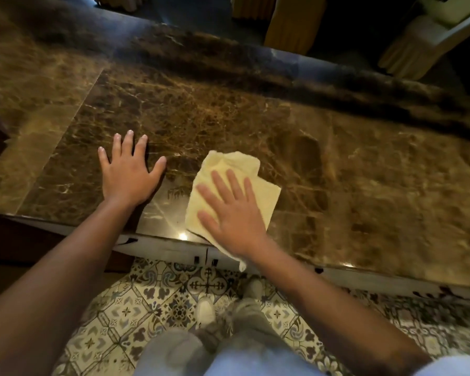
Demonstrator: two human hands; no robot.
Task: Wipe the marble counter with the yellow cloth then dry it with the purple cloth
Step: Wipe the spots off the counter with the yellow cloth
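A: what are the hands up to?
B: right hand [232, 215] flat on the yellow cloth [266, 202] at the near edge of the brown marble bench [364, 172]. Left hand [128, 175] spread flat on the bare stone beside it. Patterned floor tiles [125, 310] below.

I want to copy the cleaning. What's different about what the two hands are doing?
The right hand presses flat on the yellow cloth; the left hand rests bare on the marble counter, with no cloth under it. The right hand sits near the counter's front edge, where a cloth corner hangs over; the left hand lies farther in. Both are open, palms down, fingers spread.
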